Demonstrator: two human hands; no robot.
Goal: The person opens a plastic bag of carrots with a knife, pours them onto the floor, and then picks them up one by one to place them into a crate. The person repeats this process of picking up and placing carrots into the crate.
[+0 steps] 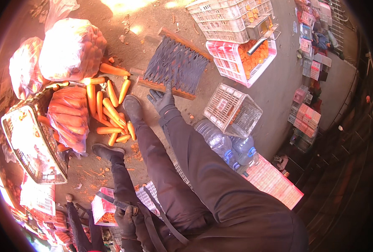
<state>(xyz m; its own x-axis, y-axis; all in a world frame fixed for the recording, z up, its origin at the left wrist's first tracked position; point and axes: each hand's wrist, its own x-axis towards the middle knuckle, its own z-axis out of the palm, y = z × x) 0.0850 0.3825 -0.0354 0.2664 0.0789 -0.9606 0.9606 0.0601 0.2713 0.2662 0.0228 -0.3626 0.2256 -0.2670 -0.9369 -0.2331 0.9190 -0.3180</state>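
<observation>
My right hand point(163, 99), in a dark glove, reaches out at the near rail of a low wooden stool point(176, 63). Dark straps are woven across the stool's seat. One finger overlaps the rail, while the others are spread beside it. Low in the view, my gloved left hand point(126, 220) grips a knife point(122, 204) by the handle, its flat blade directed up and left. Loose carrots point(111, 108) lie in a heap on the ground beside my shoes point(133, 107). A clear plastic bag of carrots point(68, 115) rests against the heap.
Larger carrot bags point(73, 50) stand behind. A pink crate point(226, 63) holds orange slices, with a white crate point(219, 20) above it. On the right are a smaller crate point(224, 105) and plastic water jugs point(216, 138). A mesh basket point(35, 145) stands left; another person's leg point(74, 225) shows below.
</observation>
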